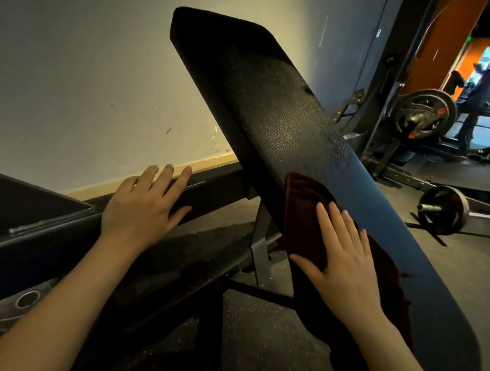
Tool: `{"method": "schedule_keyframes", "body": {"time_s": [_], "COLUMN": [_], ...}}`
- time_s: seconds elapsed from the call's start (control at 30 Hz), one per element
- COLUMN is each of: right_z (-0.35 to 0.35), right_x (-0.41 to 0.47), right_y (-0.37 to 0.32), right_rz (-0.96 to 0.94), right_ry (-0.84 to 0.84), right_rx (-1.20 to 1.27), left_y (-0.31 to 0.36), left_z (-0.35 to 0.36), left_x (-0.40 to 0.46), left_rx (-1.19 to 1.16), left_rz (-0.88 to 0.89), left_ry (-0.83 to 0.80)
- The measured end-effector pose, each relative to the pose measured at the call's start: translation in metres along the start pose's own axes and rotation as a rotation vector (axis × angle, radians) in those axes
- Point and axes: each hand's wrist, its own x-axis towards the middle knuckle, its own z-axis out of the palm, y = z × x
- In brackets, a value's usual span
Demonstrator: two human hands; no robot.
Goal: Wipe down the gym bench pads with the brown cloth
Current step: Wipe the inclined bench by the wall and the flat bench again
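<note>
We see our right hand [344,252], fingers straight, pressing the soft dark brown cloth [306,212] flat on the long inclined black bench pad [282,117] (grained leather-like surface, rounded corners). Our left hand [143,206] rests open on the black metal frame bar [210,189].

Two bare forearms reach in from the bottom edge, with no sleeves, watch, bands or gloves on the parts that show. The left hand [143,206] and right hand [344,258] wear no rings. The fingernails are short and unpainted, plain at the fingertips. Both wrists are uncovered. No other part of the person's body or clothing appears in view.
</note>
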Motion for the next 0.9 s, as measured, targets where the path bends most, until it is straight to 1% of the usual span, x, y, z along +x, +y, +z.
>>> {"method": "schedule_keyframes", "body": {"time_s": [0.1,0.23,0.3,0.4,0.5,0.67,0.73,0.8,0.9], "right_z": [0.002,-0.001,-0.002,-0.001,0.001,0.001,0.004,0.006,0.009], "right_x": [0.007,0.046,0.078,0.129,0.15,0.114,0.087,0.058,0.016], "right_y": [-0.007,-0.04,-0.061,-0.091,-0.103,-0.084,-0.066,-0.048,-0.022], "right_rz": [0.004,0.021,0.01,-0.015,-0.03,-0.127,-0.158,-0.158,-0.109], "right_ry": [0.024,0.026,0.026,0.041,0.049,0.064,0.074,0.106,0.121], "right_rx": [-0.07,-0.11,-0.104,-0.092,-0.098,-0.144,-0.157,-0.138,-0.152], "left_y": [-0.002,-0.002,-0.001,-0.001,-0.003,-0.003,-0.002,-0.002,0.007], "left_z": [0.001,-0.002,-0.005,-0.004,-0.002,-0.003,0.0,0.001,0.001], "left_x": [0.0,0.003,0.003,0.003,0.001,-0.002,-0.003,-0.003,-0.002], "left_rx": [0.026,0.024,0.039,0.039,0.049,0.037,0.019,-0.001,-0.048], "left_rz": [0.055,0.056,0.053,0.046,0.05,0.051,0.045,0.018,-0.07], "left_ry": [-0.109,-0.163,-0.179,-0.162,-0.175,-0.198,-0.168,-0.103,-0.044]}}
